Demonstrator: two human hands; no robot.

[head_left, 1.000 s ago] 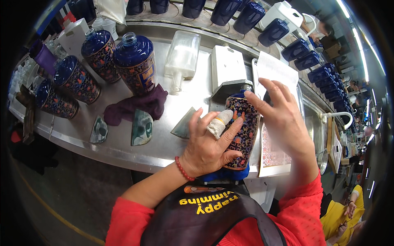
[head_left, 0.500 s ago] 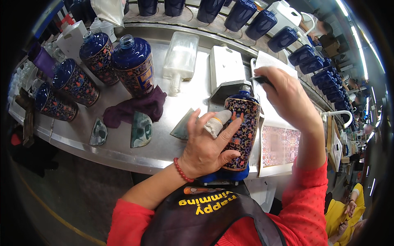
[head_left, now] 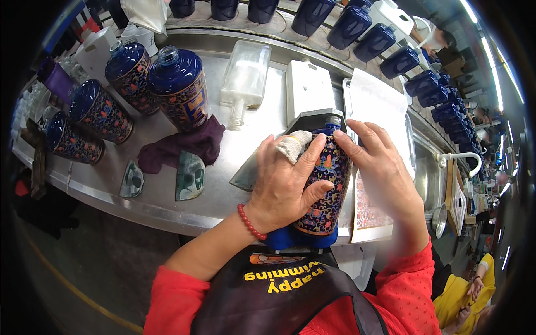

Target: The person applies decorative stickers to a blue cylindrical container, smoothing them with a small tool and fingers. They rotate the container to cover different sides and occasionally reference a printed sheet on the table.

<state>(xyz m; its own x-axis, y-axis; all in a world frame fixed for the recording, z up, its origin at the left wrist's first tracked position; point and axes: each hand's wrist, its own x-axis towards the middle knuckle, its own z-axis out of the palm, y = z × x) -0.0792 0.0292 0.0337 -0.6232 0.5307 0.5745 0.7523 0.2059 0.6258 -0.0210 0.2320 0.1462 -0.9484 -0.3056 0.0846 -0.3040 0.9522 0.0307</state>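
Note:
A patterned dark-blue bottle (head_left: 325, 192) leans on a blue pad (head_left: 296, 237) before me, its clear glass neck pointing away. My left hand (head_left: 285, 190) lies along its left side, thumb and fingers spread on the pattern. One of its fingers wears a whitish cloth wrap (head_left: 290, 148). My right hand (head_left: 382, 164) rests stretched fingers on the bottle's upper right shoulder; no tool shows in it. An angular dark support (head_left: 318, 117) stands behind the neck. Greenish curved pieces (head_left: 191, 176) lie to the left, one partly hidden behind my left hand.
Several patterned bottles (head_left: 178, 89) stand at the left, near a purple cloth (head_left: 184, 142). A clear bottle (head_left: 245, 72) and a white block (head_left: 309, 89) lie behind. Patterned sheets (head_left: 371, 218) lie at right. Plain blue bottles (head_left: 349, 28) line the far belt. A person in yellow (head_left: 466, 296) sits right.
My right hand has come down onto the bottle's shoulder; the dark tool it held is out of sight. My left hand has shifted slightly up the bottle. The far bottles have moved right.

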